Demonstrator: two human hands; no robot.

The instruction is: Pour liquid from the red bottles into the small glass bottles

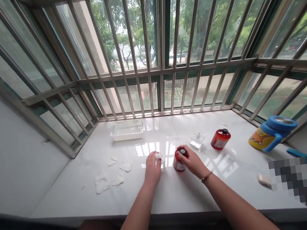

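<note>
A red bottle [179, 164] is gripped at the cap by the right hand [192, 161]; a small clear container [159, 160] is held by the left hand [152, 170].

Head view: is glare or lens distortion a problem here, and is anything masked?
In the head view, window light puts bright glare and reflections on the glossy white sill, just beyond the left hand and right hand, which stay clear; the window bars lean and bend from wide-angle distortion; a pixelated patch masks the lower right.
</note>
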